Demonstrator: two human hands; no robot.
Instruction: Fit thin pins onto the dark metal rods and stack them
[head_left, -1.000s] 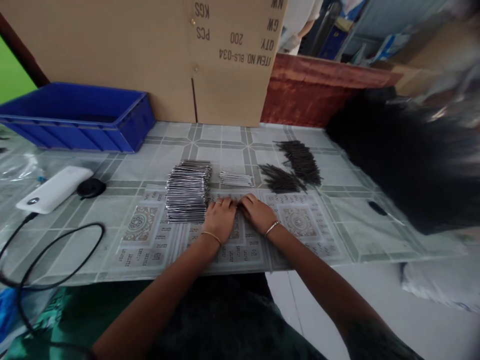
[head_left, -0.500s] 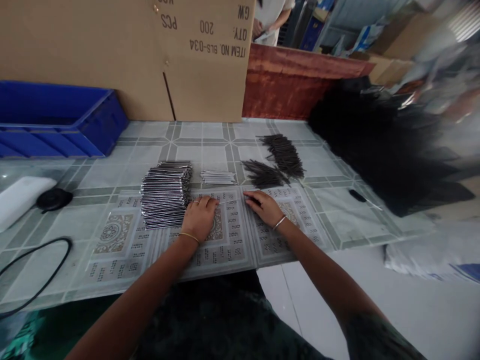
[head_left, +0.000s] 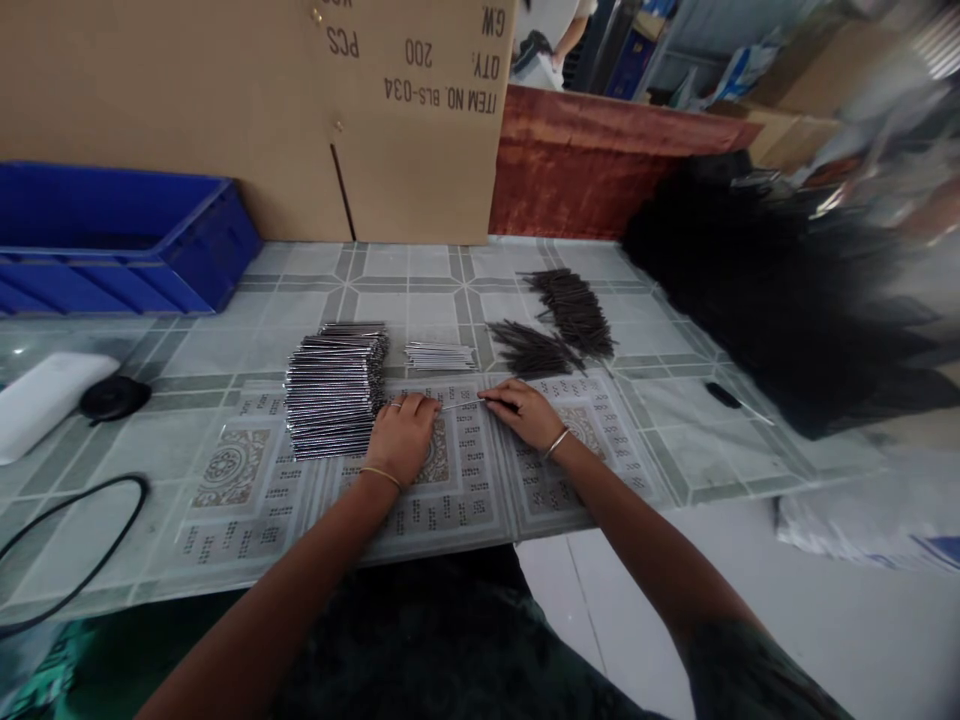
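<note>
My left hand [head_left: 403, 432] and my right hand [head_left: 525, 411] rest on the patterned table [head_left: 247, 480], fingers pinched on the two ends of a thin silver rod [head_left: 460, 404] that lies between them. A dark piece shows under my right fingers. Just left of my left hand stands a tall stack of shiny silver rods [head_left: 332, 388]. Beyond the hands lies a small bunch of silver rods [head_left: 439, 356], and to its right two heaps of thin dark sticks [head_left: 559, 328].
A blue plastic crate [head_left: 112, 240] stands at the back left and a big cardboard box [head_left: 285, 110] behind the table. A white power bank [head_left: 45, 400], a black disc [head_left: 114, 397] and a black cable [head_left: 71, 560] lie at left. A large black mass [head_left: 780, 290] fills the right side.
My hands, close together a second ago, have drawn apart with the thin silver rod stretched between them. The view has shifted to the right.
</note>
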